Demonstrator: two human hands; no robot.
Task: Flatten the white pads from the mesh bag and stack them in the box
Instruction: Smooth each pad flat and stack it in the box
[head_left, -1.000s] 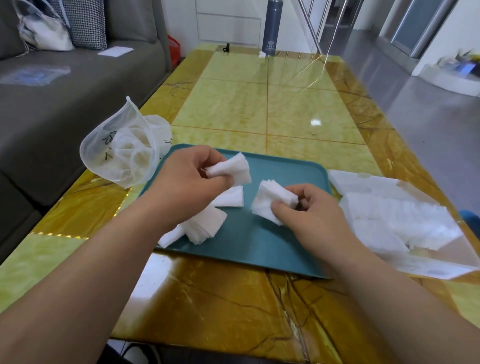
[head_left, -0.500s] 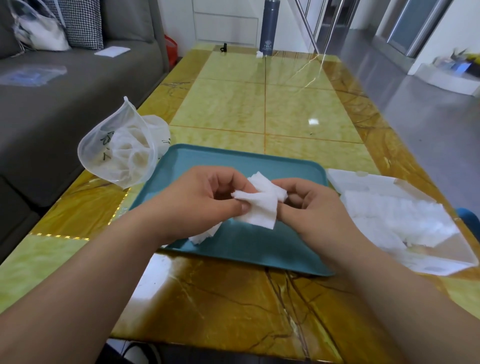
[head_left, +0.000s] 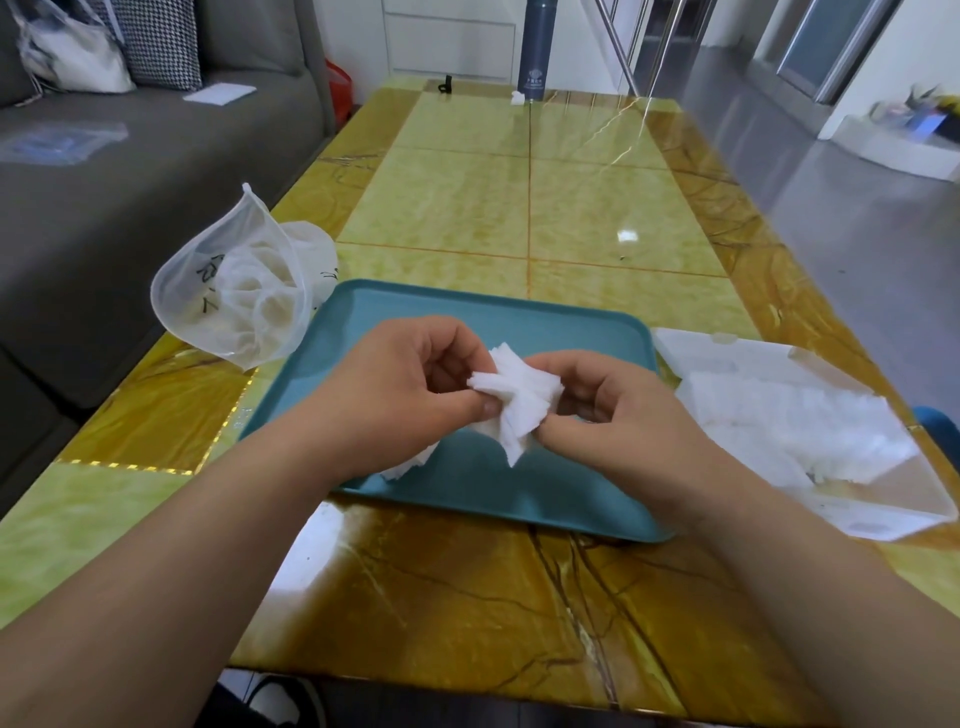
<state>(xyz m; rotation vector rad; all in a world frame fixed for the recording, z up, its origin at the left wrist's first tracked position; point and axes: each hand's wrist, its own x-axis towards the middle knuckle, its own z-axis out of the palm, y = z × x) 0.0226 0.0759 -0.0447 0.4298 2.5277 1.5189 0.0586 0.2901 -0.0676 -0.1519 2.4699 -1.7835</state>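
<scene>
Both hands meet over the teal tray (head_left: 597, 499) and hold a small bunch of white pads (head_left: 517, 400). My left hand (head_left: 410, 384) pinches the bunch from the left, and my right hand (head_left: 618, 415) pinches it from the right. More white pads (head_left: 410, 465) peek out on the tray under my left wrist. The white mesh bag (head_left: 234, 291) lies open to the left of the tray, with pads inside. The shallow white box (head_left: 883, 499) sits right of the tray and holds a stack of white pads (head_left: 789, 431).
A grey sofa (head_left: 104, 208) runs along the table's left side. A dark bottle (head_left: 535, 47) stands at the far end of the yellow-green table (head_left: 519, 208). The table's near edge lies just below my forearms.
One second ago each hand held its own pad, apart. The hands came together and now hold the pads as one bunch, slightly lower over the tray.
</scene>
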